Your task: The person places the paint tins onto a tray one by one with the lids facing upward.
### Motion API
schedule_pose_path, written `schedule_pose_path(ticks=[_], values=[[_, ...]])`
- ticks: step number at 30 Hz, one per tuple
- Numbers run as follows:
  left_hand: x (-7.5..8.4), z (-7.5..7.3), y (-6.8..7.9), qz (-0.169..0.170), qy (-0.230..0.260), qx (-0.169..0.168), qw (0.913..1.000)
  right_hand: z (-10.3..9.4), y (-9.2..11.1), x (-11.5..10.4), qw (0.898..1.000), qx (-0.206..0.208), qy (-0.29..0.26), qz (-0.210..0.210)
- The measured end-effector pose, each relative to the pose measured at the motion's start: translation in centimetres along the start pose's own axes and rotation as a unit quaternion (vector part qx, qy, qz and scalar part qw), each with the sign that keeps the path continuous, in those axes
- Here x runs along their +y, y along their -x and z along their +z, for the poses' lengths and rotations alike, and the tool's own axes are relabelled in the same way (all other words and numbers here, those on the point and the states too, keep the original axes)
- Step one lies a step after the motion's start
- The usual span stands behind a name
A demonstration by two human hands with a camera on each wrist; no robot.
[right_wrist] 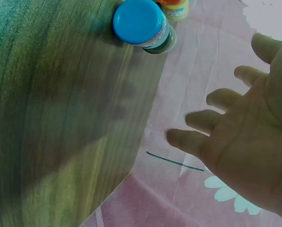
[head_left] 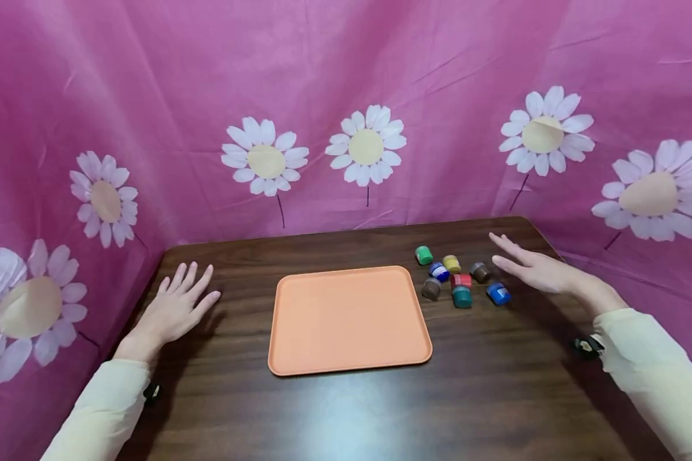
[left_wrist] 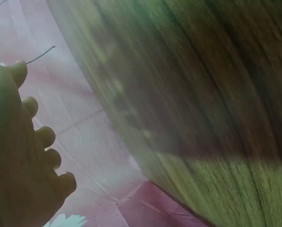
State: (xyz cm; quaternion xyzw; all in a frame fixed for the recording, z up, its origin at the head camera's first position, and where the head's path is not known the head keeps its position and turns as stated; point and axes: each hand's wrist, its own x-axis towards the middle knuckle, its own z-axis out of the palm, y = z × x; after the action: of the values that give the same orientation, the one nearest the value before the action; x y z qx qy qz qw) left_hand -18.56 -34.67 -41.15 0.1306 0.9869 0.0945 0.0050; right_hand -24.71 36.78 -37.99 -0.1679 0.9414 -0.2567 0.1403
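Over the left side of the brown table, my left hand (head_left: 173, 312) hovers with its fingers spread and nothing in it. My right hand (head_left: 533, 266) is also bare, its fingers stretched out above the table's right side. Nearest to it is a blue paint jar (head_left: 498, 294); in the right wrist view that jar's blue lid (right_wrist: 138, 21) shows at the top. Beside it lie several more small jars, among them a green jar (head_left: 423, 255), a yellow jar (head_left: 452, 264), a red jar (head_left: 461, 280) and a teal jar (head_left: 462, 297). An orange tray (head_left: 348, 320) lies between the hands.
The wood-grain table (head_left: 346, 416) has a far edge that meets a pink curtain (head_left: 346, 64) printed with white daisies. This cloth also runs along the left and right sides. The jars sit just off the tray's right edge.
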Motion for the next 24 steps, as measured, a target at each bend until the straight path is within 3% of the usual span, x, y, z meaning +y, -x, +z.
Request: schedule_pose_path(ticks=[4, 10, 16, 20, 24], values=[[0.3, 0.5, 0.2, -0.009, 0.101, -0.027, 0.9945, 0.4, 0.5, 0.5, 1.0, -0.001, -0.025, -0.009], [1.2, 0.7, 0.6, -0.043, 0.282, -0.093, 0.9538, 0.8, 1.5, 1.4, 0.996, -0.005, -0.081, -0.022], [2.4, 2.2, 0.5, 0.001, 0.387, -0.11, 0.9155, 1.9, 1.5, 3.1, 0.989, -0.024, -0.137, -0.039], [3.4, 3.2, -0.4, 0.036, 0.443, -0.117, 0.8884, 2.6, 1.6, 3.9, 0.984, -0.035, -0.168, -0.046], [4.3, 4.2, -1.5, 0.071, 0.482, -0.128, 0.864, 3.2, 1.9, 4.2, 0.985, -0.031, -0.165, -0.047]])
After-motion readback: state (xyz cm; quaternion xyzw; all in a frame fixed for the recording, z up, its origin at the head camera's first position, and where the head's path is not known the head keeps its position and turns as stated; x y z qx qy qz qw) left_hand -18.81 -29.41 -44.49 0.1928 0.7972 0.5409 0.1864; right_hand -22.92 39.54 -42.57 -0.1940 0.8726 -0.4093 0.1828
